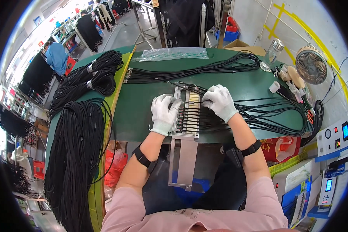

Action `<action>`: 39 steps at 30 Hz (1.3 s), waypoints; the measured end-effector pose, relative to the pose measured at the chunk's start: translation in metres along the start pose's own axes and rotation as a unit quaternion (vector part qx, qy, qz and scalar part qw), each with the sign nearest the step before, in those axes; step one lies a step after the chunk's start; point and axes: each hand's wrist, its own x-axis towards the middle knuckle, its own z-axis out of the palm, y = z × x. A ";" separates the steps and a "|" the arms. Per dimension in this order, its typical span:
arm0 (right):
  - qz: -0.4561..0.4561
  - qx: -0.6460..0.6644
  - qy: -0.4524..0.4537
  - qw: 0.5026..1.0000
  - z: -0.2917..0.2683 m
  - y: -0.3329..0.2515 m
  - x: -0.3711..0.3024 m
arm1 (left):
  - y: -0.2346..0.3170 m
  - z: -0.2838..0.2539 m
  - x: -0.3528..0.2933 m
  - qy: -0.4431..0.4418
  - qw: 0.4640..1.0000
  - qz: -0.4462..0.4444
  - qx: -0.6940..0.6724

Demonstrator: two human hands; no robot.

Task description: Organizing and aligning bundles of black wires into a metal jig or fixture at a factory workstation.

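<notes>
We've got left hand [164, 113] pressed flat on metal jig [186, 116], bracing it on green table [143, 104]. Right hand [220, 102] pinched shut on black cable [259, 110], lining up end into slot row.

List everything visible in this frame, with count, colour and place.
metal fixture: one, silver, centre of table, overhanging the near edge
loose cables: many, black, fanning right from the fixture
cable bundles: several, black, left side
green table: one, under everything
plastic bag: one, clear, far edge
small fan: one, beige, right
bottle: one, clear, far right
left hand: white glove, on the fixture's left edge
right hand: white glove, on the cables at the fixture
</notes>
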 end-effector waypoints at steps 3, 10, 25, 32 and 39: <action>-0.026 0.079 0.014 0.996 0.001 -0.012 0.001 | 0.001 0.003 0.000 0.033 0.998 0.034 -0.030; -0.036 0.190 0.018 0.981 0.015 -0.023 -0.001 | -0.004 -0.004 0.004 0.052 0.986 0.147 -0.057; -0.005 -0.068 0.012 0.998 0.011 -0.003 -0.004 | -0.024 0.005 0.002 0.026 0.999 -0.026 0.026; -0.010 -0.101 0.017 0.995 0.010 -0.004 -0.005 | -0.026 0.005 0.002 0.007 0.999 -0.018 0.035; -0.015 -0.095 0.013 0.995 0.010 -0.006 -0.005 | -0.027 0.006 0.003 0.009 1.000 0.002 0.016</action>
